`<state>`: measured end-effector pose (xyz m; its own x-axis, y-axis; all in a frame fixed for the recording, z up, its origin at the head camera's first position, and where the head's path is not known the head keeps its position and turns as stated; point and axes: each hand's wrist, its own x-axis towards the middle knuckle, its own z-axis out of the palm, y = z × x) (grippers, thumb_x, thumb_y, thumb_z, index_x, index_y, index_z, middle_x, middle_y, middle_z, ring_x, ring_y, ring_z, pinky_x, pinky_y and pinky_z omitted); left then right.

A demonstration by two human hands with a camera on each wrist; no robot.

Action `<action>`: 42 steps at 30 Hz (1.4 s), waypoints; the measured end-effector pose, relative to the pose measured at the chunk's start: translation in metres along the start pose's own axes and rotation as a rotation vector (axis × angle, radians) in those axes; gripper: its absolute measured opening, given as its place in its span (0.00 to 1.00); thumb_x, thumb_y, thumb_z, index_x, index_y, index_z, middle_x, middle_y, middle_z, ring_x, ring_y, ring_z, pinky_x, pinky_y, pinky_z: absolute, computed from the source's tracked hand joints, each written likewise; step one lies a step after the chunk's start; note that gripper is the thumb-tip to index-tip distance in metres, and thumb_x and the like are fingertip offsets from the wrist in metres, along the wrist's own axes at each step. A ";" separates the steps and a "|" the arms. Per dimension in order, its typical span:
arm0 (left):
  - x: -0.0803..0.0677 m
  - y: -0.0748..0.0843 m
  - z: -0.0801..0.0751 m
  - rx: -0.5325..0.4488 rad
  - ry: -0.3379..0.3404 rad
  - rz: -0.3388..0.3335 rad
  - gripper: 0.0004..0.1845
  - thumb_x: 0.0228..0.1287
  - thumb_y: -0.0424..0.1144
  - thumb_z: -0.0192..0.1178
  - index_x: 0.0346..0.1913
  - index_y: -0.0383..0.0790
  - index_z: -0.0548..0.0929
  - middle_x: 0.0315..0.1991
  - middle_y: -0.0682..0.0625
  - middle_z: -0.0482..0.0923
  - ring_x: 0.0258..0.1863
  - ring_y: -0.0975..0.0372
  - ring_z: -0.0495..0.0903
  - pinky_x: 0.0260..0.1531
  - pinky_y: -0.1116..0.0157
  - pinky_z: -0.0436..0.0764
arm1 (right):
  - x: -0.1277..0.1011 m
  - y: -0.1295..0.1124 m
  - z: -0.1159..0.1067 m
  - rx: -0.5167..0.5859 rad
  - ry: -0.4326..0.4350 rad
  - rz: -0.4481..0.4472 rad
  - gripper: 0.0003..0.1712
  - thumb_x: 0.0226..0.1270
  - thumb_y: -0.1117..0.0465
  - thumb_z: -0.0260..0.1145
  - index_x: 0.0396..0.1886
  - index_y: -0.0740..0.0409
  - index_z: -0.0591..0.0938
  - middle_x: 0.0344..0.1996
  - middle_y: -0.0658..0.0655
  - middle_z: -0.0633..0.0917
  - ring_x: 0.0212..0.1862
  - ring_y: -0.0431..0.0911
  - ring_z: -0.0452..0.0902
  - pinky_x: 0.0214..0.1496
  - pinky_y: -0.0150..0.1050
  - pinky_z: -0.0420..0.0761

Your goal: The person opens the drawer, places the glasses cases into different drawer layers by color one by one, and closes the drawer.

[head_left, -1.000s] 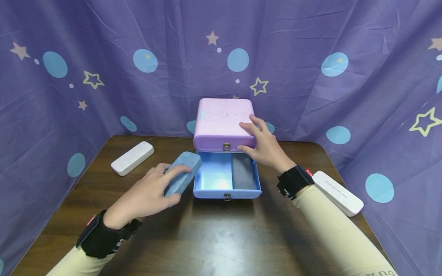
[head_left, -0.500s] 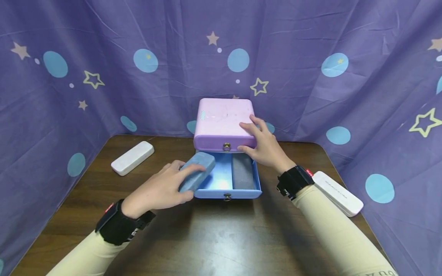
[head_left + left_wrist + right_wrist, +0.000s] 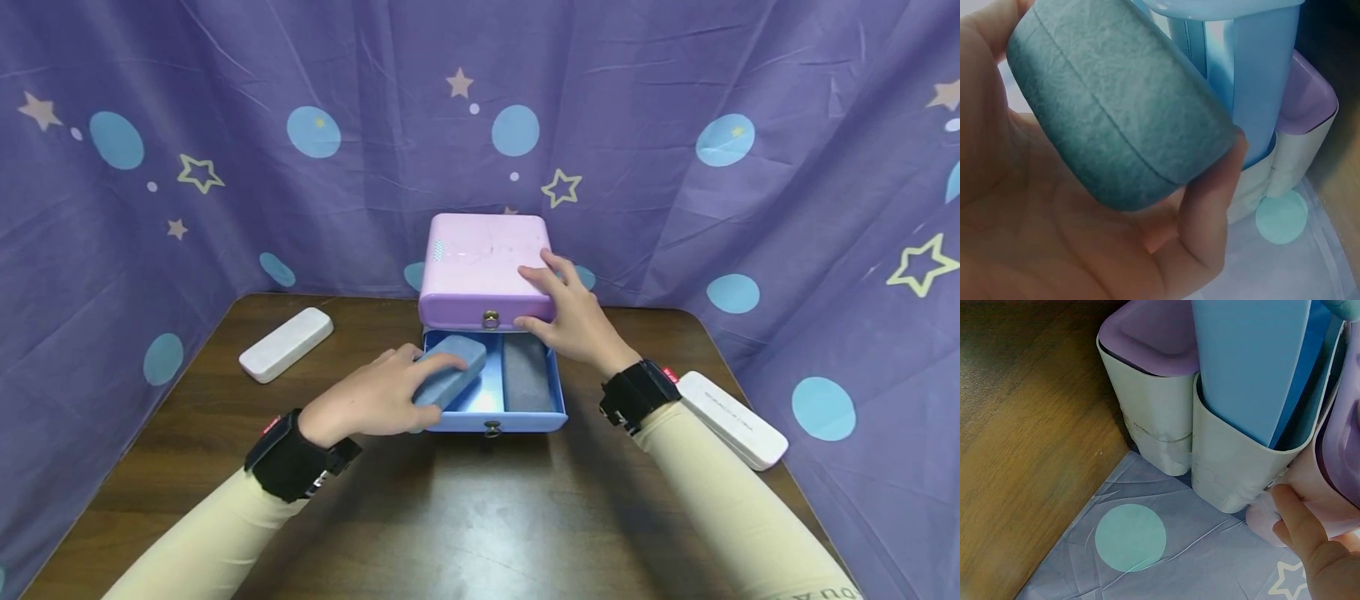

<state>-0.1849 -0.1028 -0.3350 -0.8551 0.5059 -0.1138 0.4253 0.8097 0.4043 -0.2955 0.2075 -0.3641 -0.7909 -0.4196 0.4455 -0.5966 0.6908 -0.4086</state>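
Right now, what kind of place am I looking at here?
Probably a staged tabletop set rather than a lived-in room: a dark wooden table is walled on three sides by a purple curtain printed with stars and dots. On it stands a small two-drawer box, with glasses cases around it.

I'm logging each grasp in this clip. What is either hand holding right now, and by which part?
The left hand holds the blue case by its near end, over the open blue drawer. The right hand only steadies the pink box at its front right corner.
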 end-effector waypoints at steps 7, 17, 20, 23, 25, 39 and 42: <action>0.015 0.004 0.001 0.019 -0.016 -0.015 0.35 0.66 0.51 0.67 0.76 0.68 0.72 0.63 0.37 0.73 0.54 0.48 0.74 0.43 0.50 0.77 | -0.001 0.000 0.000 0.001 0.013 -0.006 0.44 0.64 0.52 0.81 0.78 0.49 0.73 0.82 0.67 0.58 0.75 0.71 0.66 0.67 0.68 0.75; 0.033 0.013 0.001 0.058 -0.016 -0.051 0.36 0.63 0.51 0.66 0.76 0.65 0.73 0.64 0.35 0.73 0.53 0.46 0.72 0.40 0.50 0.77 | -0.001 -0.001 0.000 0.002 0.018 -0.009 0.44 0.65 0.52 0.81 0.77 0.49 0.73 0.82 0.67 0.58 0.75 0.72 0.66 0.66 0.69 0.75; 0.038 0.018 0.001 0.096 -0.024 -0.063 0.36 0.64 0.52 0.66 0.76 0.66 0.73 0.64 0.34 0.73 0.52 0.46 0.72 0.41 0.49 0.78 | -0.001 -0.002 -0.001 0.003 0.019 -0.011 0.44 0.65 0.52 0.81 0.77 0.49 0.73 0.82 0.67 0.58 0.75 0.72 0.66 0.66 0.69 0.75; 0.043 0.022 0.002 0.119 -0.037 -0.071 0.35 0.65 0.53 0.66 0.76 0.65 0.74 0.64 0.33 0.73 0.52 0.45 0.72 0.42 0.47 0.78 | -0.001 -0.001 -0.001 0.002 0.015 -0.012 0.43 0.65 0.52 0.81 0.77 0.49 0.73 0.82 0.67 0.58 0.75 0.72 0.66 0.66 0.69 0.75; 0.046 0.024 0.003 0.134 -0.043 -0.075 0.34 0.66 0.53 0.65 0.76 0.63 0.74 0.65 0.32 0.73 0.54 0.43 0.72 0.45 0.45 0.79 | -0.001 -0.001 0.000 0.001 0.013 -0.011 0.43 0.65 0.53 0.81 0.77 0.49 0.73 0.82 0.68 0.58 0.75 0.72 0.66 0.66 0.70 0.75; 0.055 0.044 0.015 0.151 -0.010 -0.197 0.36 0.69 0.53 0.67 0.79 0.60 0.70 0.66 0.26 0.68 0.56 0.40 0.72 0.43 0.47 0.81 | 0.000 -0.001 0.000 -0.002 0.028 -0.026 0.44 0.64 0.53 0.82 0.77 0.50 0.73 0.82 0.68 0.59 0.74 0.72 0.67 0.67 0.68 0.75; 0.055 0.047 0.018 0.158 -0.003 -0.224 0.38 0.68 0.53 0.68 0.80 0.60 0.69 0.64 0.27 0.68 0.55 0.41 0.72 0.42 0.48 0.82 | 0.000 -0.001 0.001 0.000 0.030 -0.032 0.44 0.63 0.53 0.82 0.77 0.50 0.74 0.81 0.69 0.59 0.74 0.72 0.67 0.67 0.68 0.75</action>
<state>-0.2068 -0.0310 -0.3385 -0.9320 0.3102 -0.1874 0.2674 0.9376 0.2221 -0.2945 0.2060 -0.3648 -0.7669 -0.4235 0.4823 -0.6216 0.6772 -0.3937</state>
